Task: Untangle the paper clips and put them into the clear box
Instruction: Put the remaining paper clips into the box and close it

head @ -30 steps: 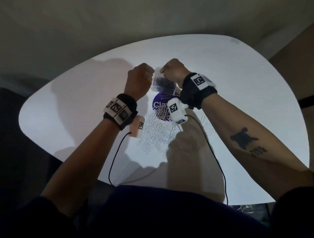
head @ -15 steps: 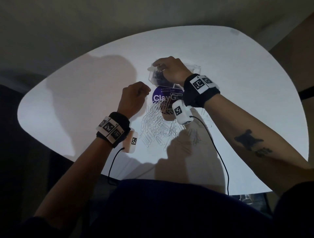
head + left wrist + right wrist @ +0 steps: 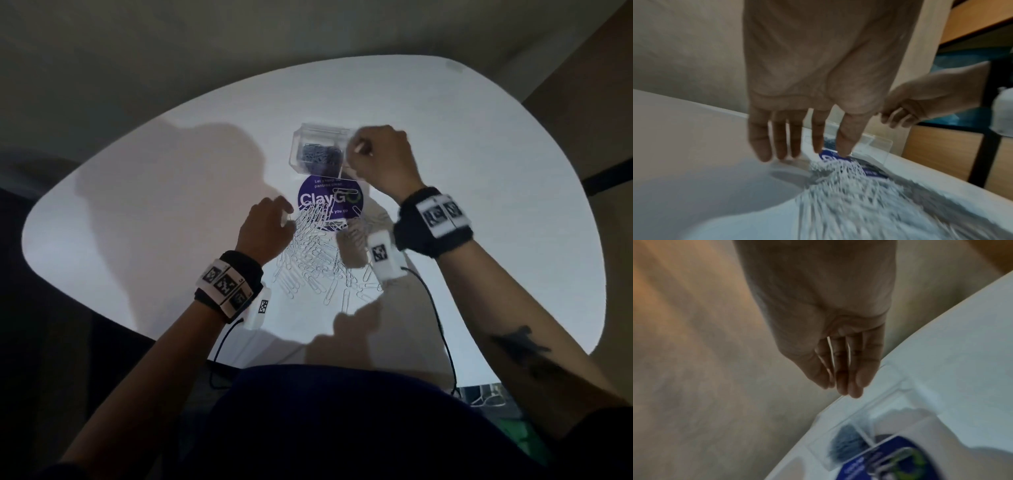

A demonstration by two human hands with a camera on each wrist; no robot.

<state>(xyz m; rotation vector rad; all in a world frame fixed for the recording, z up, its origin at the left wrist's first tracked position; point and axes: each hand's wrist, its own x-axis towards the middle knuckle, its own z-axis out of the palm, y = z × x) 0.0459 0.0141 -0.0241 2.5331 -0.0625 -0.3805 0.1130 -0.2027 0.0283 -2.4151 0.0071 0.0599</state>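
Observation:
The clear box (image 3: 319,149) stands on the white table (image 3: 479,178) with a dark heap of paper clips inside; it also shows in the right wrist view (image 3: 845,443). A tangled pile of silver paper clips (image 3: 313,255) lies nearer me, partly over a purple round sticker (image 3: 329,200). My left hand (image 3: 286,219) is at the pile's far left edge, its straight fingers (image 3: 781,146) pointing down at the table and holding nothing. My right hand (image 3: 358,150) hovers just right of the box, with straight fingers (image 3: 840,381) close together and empty.
Black cables (image 3: 435,318) run from both wrist cameras across the near part of the table to its front edge. The table's far edge passes just behind the box. A wooden cabinet (image 3: 941,146) stands beyond the table.
The right hand has set the box down on the table, let go and shifted to its right. The left hand has dropped back from the box to the clip pile and opened.

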